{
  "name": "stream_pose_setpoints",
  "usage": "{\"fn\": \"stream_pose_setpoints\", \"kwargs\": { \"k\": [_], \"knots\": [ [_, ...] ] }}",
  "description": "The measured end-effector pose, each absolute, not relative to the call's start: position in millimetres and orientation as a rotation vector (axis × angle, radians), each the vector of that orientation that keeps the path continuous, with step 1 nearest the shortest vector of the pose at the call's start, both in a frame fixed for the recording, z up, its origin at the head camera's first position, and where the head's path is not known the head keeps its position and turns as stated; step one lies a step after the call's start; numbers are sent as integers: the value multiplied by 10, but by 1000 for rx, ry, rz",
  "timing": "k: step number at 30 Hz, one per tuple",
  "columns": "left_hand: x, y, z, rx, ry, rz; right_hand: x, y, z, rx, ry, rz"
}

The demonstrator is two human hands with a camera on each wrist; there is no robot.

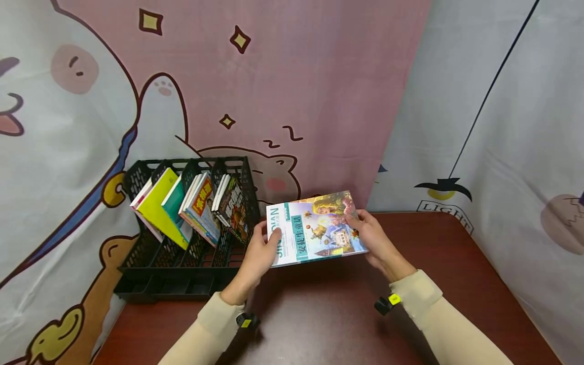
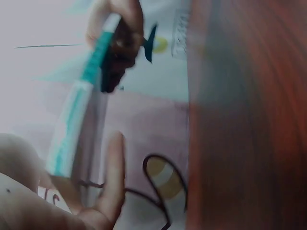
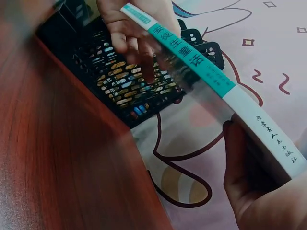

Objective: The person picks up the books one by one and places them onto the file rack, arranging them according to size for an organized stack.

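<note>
Both hands hold one book (image 1: 315, 228) above the table, its picture cover tilted up toward me. My left hand (image 1: 261, 253) grips its left end, thumb on the cover and fingers underneath. At the opposite end my right hand (image 1: 376, 243) pinches the book, thumb on top. The teal and white spine (image 3: 192, 57) faces the right wrist camera. In the left wrist view the book (image 2: 79, 110) is blurred and seen edge-on, with the left hand (image 2: 96, 206) at its near end.
On the left of the dark red table (image 1: 328, 324) stands a black slotted book rack (image 1: 182, 271). Several books lean in it, among them a yellow-green book (image 1: 159, 205) and a dark-covered book (image 1: 233, 205). A printed cloth (image 1: 319, 101) hangs behind.
</note>
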State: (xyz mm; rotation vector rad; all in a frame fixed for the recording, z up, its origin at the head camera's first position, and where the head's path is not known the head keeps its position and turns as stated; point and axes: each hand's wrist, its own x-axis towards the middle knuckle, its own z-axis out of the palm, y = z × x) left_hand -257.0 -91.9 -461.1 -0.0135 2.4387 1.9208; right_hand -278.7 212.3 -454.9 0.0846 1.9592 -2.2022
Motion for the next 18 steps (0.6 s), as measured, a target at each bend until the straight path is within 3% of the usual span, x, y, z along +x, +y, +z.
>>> {"fn": "stream_pose_setpoints", "kwargs": {
  "k": [6,18],
  "knots": [
    [-2553,-864,-4667,-131,2179,2035,-2748,2115,-4568,134,1950,-2163],
    [-2600,-927,-4727,-110,2164,2143,-2806,2130,-4543,98,1896,-2022]
  ]
}}
